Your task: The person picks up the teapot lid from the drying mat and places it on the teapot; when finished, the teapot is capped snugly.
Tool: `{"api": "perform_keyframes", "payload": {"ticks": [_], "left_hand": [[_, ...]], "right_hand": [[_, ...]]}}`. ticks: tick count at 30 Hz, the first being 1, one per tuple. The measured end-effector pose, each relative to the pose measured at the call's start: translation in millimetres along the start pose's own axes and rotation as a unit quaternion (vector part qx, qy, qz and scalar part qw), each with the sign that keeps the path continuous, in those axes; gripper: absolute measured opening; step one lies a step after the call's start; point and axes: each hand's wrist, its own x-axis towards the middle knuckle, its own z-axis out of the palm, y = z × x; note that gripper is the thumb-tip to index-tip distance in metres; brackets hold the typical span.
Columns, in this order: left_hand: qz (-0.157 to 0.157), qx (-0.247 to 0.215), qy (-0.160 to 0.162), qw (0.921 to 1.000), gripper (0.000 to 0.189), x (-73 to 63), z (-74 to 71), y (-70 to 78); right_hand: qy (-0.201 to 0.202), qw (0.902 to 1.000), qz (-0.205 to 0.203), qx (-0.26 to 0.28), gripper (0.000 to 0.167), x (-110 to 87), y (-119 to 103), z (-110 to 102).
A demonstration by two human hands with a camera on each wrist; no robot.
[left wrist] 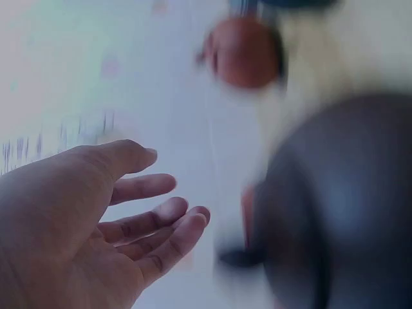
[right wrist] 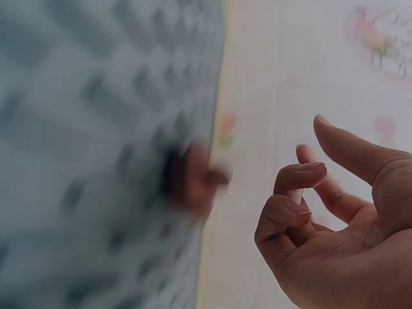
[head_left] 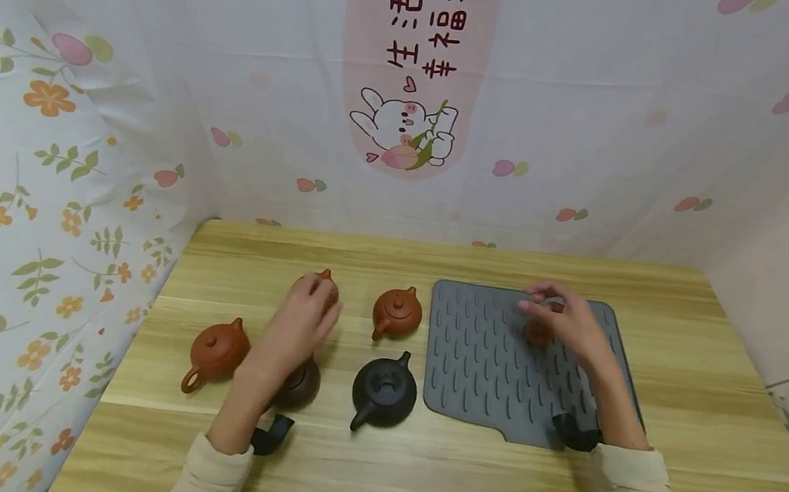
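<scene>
My left hand point(head_left: 294, 328) hovers over a small reddish-brown teapot point(head_left: 333, 294) at the back of the wooden table, partly covering it in the head view. In the left wrist view the left hand point(left wrist: 84, 219) has loosely bent fingers and holds nothing. A dark brown teapot point(head_left: 302, 389) sits beneath that wrist. My right hand point(head_left: 574, 326) is above a small brown teapot point(head_left: 539, 334) on the grey ridged mat point(head_left: 473, 408). In the right wrist view the right hand point(right wrist: 347, 225) is bare, its fingers relaxed and apart from the teapot point(right wrist: 196, 183).
An orange-brown teapot point(head_left: 216, 351) stands at the left. Between the left hand and the mat are another reddish teapot point(head_left: 397, 314) and a black teapot point(head_left: 385, 392) in front of it. A patterned curtain point(head_left: 272, 94) hangs behind the table.
</scene>
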Motion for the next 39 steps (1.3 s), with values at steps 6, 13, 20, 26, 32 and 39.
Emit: {"api": "perform_keyframes", "payload": {"ticks": [6,13,20,26,32,39], "left_hand": [[-0.114,0.015,-0.019,0.9932,0.033,-14.7,-38.3,-39.1],[-0.134,0.003,-0.029,0.9905,0.035,-25.1,-35.6,-50.4],[-0.119,0.016,-0.057,0.9911,0.026,-23.8,-21.9,-52.0],[-0.117,0.015,-0.067,0.9908,0.017,-23.3,-13.8,-51.7],[-0.116,0.011,-0.058,0.9915,0.015,-23.9,-6.9,-52.1],[-0.115,0.011,-0.040,0.9925,0.011,-24.4,-1.3,-53.4]], "right_hand": [[0.010,0.9996,-0.004,-0.024,0.039,-20.8,33.6,-18.8],[0.007,0.9989,-0.007,-0.045,0.034,-26.7,42.2,-15.1],[0.007,0.9987,-0.005,-0.050,0.028,-26.2,49.5,-12.2],[0.014,0.9985,-0.016,-0.050,0.025,-25.2,53.7,-10.0],[0.014,0.9991,-0.006,-0.039,0.028,-21.3,59.8,-8.4],[0.012,0.9995,-0.007,-0.029,0.028,-19.7,61.3,-8.0]]}}
